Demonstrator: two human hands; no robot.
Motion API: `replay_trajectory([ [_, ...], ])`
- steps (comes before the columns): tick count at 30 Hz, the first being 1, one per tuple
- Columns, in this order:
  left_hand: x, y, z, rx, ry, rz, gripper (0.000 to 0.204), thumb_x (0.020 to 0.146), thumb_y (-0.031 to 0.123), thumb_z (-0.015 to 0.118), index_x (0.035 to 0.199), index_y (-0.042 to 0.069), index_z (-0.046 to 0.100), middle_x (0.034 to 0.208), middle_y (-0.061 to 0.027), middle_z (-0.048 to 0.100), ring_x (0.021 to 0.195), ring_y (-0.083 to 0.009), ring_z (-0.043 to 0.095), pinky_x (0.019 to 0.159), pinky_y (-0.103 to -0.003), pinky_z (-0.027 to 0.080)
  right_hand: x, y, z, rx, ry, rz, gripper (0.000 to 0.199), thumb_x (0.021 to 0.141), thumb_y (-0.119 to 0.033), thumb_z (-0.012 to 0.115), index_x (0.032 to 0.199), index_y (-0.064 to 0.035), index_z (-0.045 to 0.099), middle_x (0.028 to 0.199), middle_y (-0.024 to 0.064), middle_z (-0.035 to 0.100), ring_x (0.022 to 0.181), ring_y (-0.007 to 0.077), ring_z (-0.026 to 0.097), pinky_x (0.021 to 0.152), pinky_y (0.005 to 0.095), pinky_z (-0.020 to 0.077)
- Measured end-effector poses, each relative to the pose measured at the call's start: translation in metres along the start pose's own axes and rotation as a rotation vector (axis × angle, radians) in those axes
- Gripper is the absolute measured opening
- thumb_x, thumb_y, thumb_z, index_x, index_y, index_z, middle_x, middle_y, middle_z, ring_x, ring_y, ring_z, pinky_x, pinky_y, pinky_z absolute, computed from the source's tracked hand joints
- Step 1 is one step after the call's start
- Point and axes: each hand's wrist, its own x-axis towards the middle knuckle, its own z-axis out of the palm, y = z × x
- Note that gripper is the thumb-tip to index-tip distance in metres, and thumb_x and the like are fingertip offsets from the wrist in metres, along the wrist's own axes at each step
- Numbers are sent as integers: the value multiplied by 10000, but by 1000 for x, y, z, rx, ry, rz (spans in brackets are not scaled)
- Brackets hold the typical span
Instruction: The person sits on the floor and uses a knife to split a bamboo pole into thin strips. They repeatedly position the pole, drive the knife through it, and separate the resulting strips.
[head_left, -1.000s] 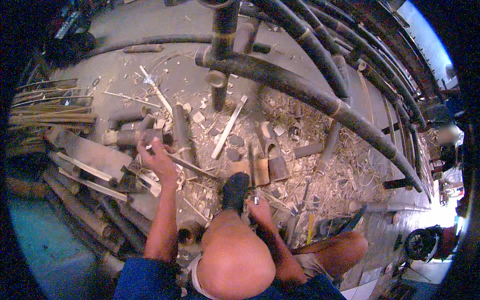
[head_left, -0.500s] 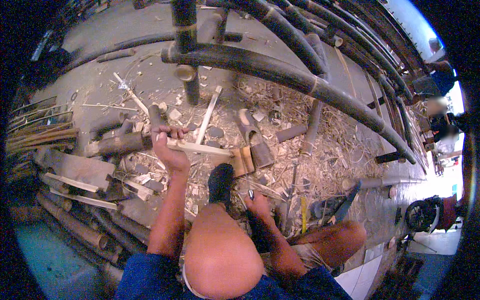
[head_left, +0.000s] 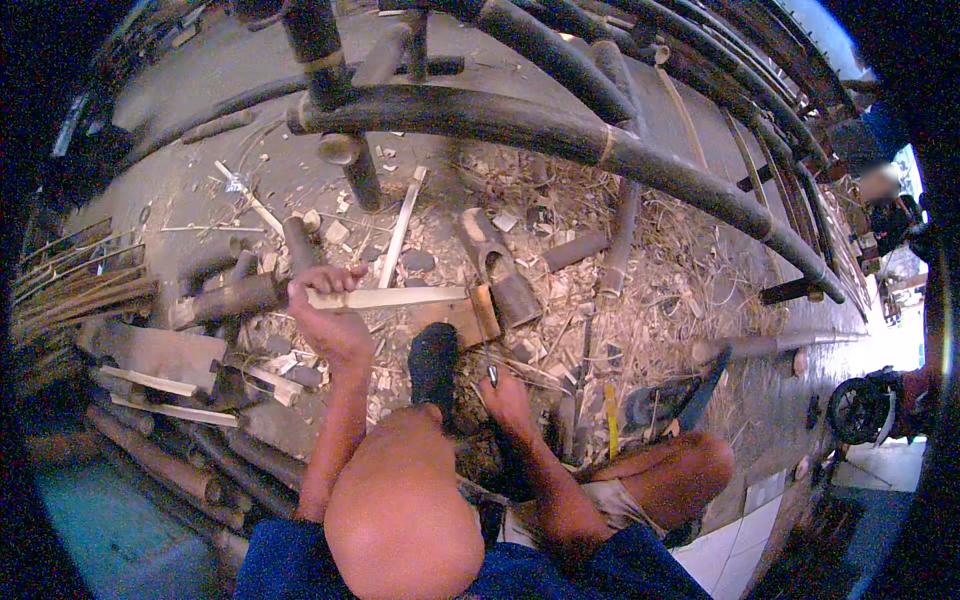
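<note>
Since a moment ago the left hand (head_left: pixel 335 320) has lifted the pale bamboo strip (head_left: pixel 390 297), fingers wrapped round its left end; it lies level over the wood block (head_left: pixel 470 318). Right hand (head_left: pixel 508 395) rests near, grip unclear.

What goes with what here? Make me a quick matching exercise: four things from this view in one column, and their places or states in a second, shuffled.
Things:
1. pale split bamboo strip
2. small tan wooden block
3. thick dark curved bamboo pole
4. black shoe

Places or states:
A. arches across the upper part of the view
B. held in the left hand
C. on the foot just left of the right hand
D. lies on the ground under the strip's right end

Pairs: 1-B, 2-D, 3-A, 4-C
</note>
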Motion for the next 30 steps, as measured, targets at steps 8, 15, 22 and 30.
replay_trajectory([
  [8,-19,-2,4,526,-117,65,246,945,276,400,890,44,463,893,-73,433,871,-205,435,871,-320,350,1,-51,-31,-16,48,20,338,889,-308,601,985,14,570,829,294,641,794,487,625,700,533,501],
  [15,-46,19,-5,629,66,-80,206,945,247,598,989,46,602,801,4,564,664,-102,512,570,-257,416,-30,-144,-82,217,88,-387,347,903,-332,597,1019,-6,568,811,267,647,753,446,642,680,520,507],
  [22,-47,22,1,600,-35,-143,232,956,218,567,841,19,604,725,23,509,686,-84,428,592,-275,364,-19,-169,-84,-52,-42,-338,363,884,-275,631,1097,8,556,810,248,655,716,434,646,645,493,517],
  [30,-40,13,-6,686,-148,-6,267,959,225,554,815,4,588,711,39,475,654,-67,384,563,-248,305,-23,-173,-98,42,-73,-274,363,889,-310,590,1101,-15,569,844,262,657,769,463,639,687,533,506],
])
